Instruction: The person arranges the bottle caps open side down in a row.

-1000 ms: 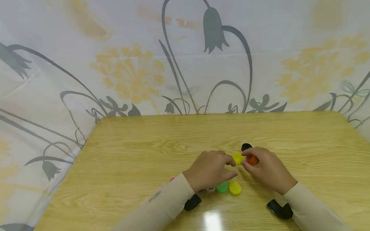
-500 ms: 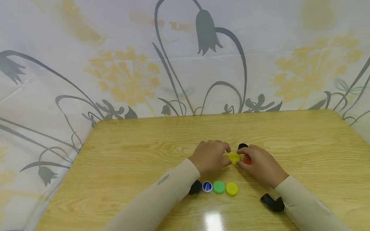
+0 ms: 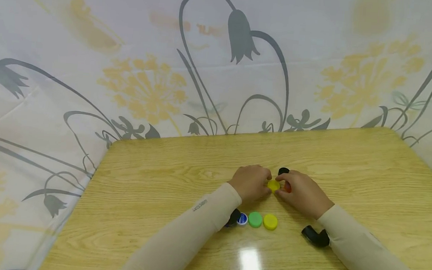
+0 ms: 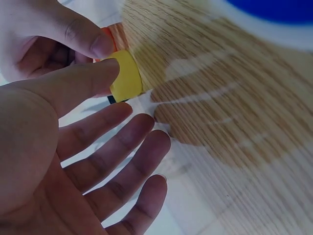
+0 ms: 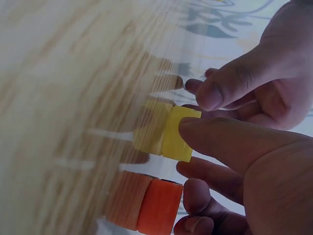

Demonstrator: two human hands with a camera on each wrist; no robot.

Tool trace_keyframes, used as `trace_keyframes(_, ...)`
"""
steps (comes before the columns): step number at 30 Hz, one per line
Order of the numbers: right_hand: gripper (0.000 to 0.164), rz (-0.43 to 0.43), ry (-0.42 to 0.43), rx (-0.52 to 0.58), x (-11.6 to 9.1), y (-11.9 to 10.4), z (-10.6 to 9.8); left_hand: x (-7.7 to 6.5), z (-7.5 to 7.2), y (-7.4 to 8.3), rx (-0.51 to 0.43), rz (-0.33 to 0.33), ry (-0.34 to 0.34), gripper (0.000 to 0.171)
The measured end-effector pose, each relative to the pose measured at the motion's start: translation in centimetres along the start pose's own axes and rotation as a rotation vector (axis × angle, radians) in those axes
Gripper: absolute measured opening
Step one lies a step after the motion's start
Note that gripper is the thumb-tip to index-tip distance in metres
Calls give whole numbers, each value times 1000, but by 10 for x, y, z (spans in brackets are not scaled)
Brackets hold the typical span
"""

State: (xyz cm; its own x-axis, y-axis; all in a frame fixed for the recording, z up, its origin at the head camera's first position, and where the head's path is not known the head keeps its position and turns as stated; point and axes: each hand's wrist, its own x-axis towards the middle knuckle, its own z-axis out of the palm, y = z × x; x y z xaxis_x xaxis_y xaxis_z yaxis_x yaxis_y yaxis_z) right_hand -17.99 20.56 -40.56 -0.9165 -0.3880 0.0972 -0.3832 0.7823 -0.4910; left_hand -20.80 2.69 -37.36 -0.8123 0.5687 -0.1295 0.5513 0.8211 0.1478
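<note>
- Two bare hands meet over a smooth, yellow, low round cap (image 3: 273, 185) that sits between their fingertips on a glossy, pale wood-grain tabletop (image 3: 183, 178).
- From the head view, a straight row also shows nearer the person: a second yellow round cap (image 3: 270, 222), a mint-green round cap (image 3: 255, 219) and a white-rimmed blue cap (image 3: 242, 219) with pale lettering.
- Only the right wrist view shows most of the orange-red round cap (image 5: 160, 207), its side smooth and upright, well clear of the yellow one; the head view leaves just a sliver of it behind the right hand's fingers.
- Beyond that hand, the head view adds a black round piece (image 3: 283, 171), partly covered.
- Both wrist views catch mirrored shapes of hands and caps in the grain, with the yellow cap's side facing the lens.
- The left hand (image 3: 251, 183) reaches in with thumb and forefinger set narrowly at the cap's left edge, other fingers slightly spread.
- The right hand (image 3: 305, 193) bends its thumb and forefinger toward the opposite edge, just as narrow. Whether either actually pinches the cap, I cannot tell.
</note>
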Motion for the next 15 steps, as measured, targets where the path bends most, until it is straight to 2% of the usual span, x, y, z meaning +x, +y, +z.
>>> trace_keyframes(15,30,9,-14,-5,1,-3,-3,6,3,-2,-14,-17,-13,32)
